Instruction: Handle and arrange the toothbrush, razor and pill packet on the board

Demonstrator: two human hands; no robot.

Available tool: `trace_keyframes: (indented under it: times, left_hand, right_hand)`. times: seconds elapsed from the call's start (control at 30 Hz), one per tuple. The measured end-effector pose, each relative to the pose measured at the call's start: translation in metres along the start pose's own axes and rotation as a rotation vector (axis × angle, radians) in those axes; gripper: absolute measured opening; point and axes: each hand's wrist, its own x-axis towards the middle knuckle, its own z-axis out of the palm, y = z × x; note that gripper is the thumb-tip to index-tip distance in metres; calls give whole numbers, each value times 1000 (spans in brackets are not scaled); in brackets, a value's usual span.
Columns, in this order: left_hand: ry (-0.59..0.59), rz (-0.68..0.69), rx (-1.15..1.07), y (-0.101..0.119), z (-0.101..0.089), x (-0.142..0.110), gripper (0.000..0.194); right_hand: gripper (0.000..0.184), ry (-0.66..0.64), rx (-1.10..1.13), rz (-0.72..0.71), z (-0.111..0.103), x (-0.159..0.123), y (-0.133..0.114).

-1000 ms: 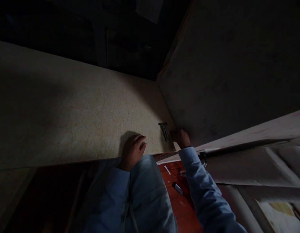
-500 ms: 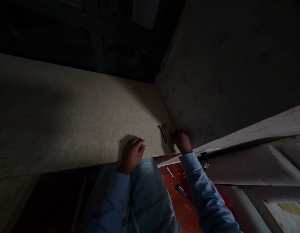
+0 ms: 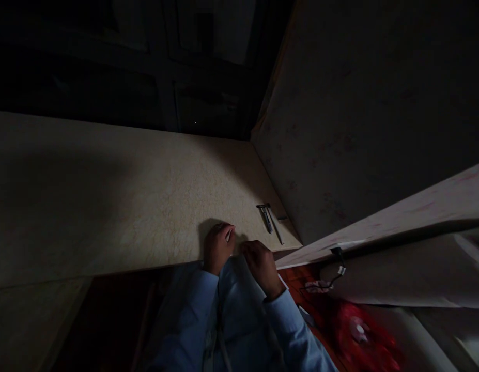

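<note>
My left hand (image 3: 219, 248) rests at the front edge of the pale marbled counter (image 3: 154, 201), fingers curled and thumb pressed to them. Just right of it, my right hand (image 3: 261, 264) is closed in a pinch over the same edge, its fingertips turned toward the left hand. What either pinch holds, if anything, is too small and dark to make out. Beyond the right hand lie a dark T-shaped tool like a razor (image 3: 265, 219) and a thin rod (image 3: 276, 226) beside it. A small dark piece (image 3: 282, 218) lies near the wall.
A patterned wall (image 3: 340, 155) bounds the counter on the right, and a dark window (image 3: 123, 67) stands behind it. Below right, a red plastic bag (image 3: 359, 336), a black cable (image 3: 337, 276) and a dark-and-light object (image 3: 306, 314) lie by the reddish floor.
My right hand has come away from the wall side of the counter, moving left to close beside my left hand. The rod and small dark piece now show clearly. The left hand's fingers have drawn together.
</note>
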Motion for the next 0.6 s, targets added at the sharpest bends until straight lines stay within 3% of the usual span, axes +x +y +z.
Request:
trace_keyframes:
  times: [0.43, 0.6]
  left_hand:
    - [-19, -11, 0, 6, -4, -2, 17]
    - [-10, -57, -204, 0, -6, -8, 16]
  right_hand:
    - [23, 147, 204, -49, 23, -9, 17]
    - [24, 178, 252, -33, 28, -10, 18]
